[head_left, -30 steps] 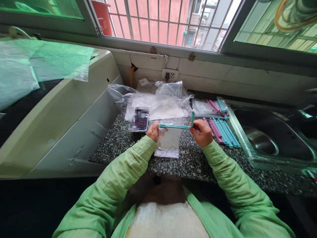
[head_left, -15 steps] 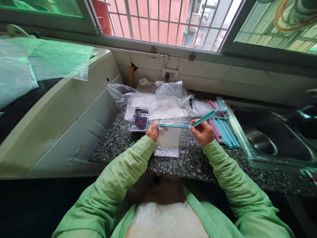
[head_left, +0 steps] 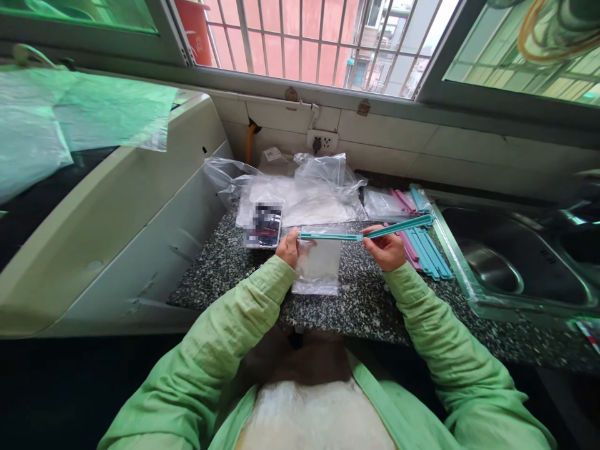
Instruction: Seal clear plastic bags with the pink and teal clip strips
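Observation:
A teal bag sealing clip [head_left: 332,237] is held unfolded between my two hands, its arms joined at a hinge. My left hand [head_left: 288,249] pinches the left end of the level arm, along the top edge of a clear plastic bag [head_left: 319,272]. Near the hinge, my right hand [head_left: 387,249] grips the clip; the other arm slopes slightly up to the right. Whether the bag's edge lies inside the clip I cannot tell. Beside my right hand lie several teal clips [head_left: 429,253] and pink clips [head_left: 409,250].
Behind my hands is a heap of clear plastic bags [head_left: 309,194]. A phone with a partly blurred-out screen [head_left: 267,225] rests left on the speckled counter [head_left: 360,312]. A metal sink [head_left: 520,250] is at right, a white appliance [head_left: 140,231] at left.
The clip's free arm has swung down and outward to the right, opening nearly straight. My right hand's fingers have shifted slightly; my left hand stays almost in place.

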Available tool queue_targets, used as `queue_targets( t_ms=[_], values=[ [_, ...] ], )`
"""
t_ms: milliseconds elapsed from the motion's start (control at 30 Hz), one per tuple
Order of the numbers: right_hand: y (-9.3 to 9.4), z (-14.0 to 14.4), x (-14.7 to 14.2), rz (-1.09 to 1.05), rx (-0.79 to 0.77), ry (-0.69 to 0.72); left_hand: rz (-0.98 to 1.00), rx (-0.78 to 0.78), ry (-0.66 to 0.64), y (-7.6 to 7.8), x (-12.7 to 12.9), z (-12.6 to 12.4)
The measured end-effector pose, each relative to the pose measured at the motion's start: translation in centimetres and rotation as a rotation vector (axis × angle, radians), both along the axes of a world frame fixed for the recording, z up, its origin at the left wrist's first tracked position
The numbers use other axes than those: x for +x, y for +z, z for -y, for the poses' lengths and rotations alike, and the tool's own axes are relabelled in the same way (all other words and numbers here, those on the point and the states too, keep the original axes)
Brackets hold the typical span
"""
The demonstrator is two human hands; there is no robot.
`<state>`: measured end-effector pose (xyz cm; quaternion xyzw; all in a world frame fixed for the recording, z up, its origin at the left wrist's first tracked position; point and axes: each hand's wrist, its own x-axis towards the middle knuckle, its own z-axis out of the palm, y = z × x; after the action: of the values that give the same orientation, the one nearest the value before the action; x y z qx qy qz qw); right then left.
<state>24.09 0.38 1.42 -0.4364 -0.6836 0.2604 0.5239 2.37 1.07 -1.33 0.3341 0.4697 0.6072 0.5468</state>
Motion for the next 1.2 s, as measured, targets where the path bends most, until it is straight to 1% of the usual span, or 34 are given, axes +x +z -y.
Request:
queue_targets(
  t_ms=[133, 233, 533, 733, 900, 1000, 1100, 1200],
  values=[
    [-0.2, -0.1, 0.2, -0.006, -0.022, 0.001, 0.015, 0.007, -0.042, -0.1, 0.0, 0.0],
    [0.0, 0.0, 0.1, -0.024, -0.046, 0.015, 0.013, 0.010, -0.009, 0.0, 0.0, 0.0],
    [0.6, 0.1, -0.1, -0.086, -0.122, 0.082, 0.026, 0.025, -0.028, -0.5, -0.2, -0.1],
    [0.7, 0.1, 0.0, -0.127, -0.165, 0.112, 0.003, 0.031, 0.008, -0.4, -0.2, -0.2],
    [0.1, -0.3, 0.1, -0.212, -0.232, 0.147, -0.003, 0.021, -0.030, -0.4, -0.2, -0.2],
    [-0.4, -0.6, 0.0, -0.282, -0.264, 0.144, 0.015, 0.009, -0.005, -0.4, -0.2, -0.2],
    [-0.7, -0.6, -0.1, -0.266, -0.275, 0.122, 0.045, -0.013, 0.019, -0.3, -0.1, -0.2],
    [-0.5, -0.5, -0.2, -0.204, -0.291, 0.099, 0.097, -0.045, -0.007, -0.1, 0.0, -0.1]
  ],
)
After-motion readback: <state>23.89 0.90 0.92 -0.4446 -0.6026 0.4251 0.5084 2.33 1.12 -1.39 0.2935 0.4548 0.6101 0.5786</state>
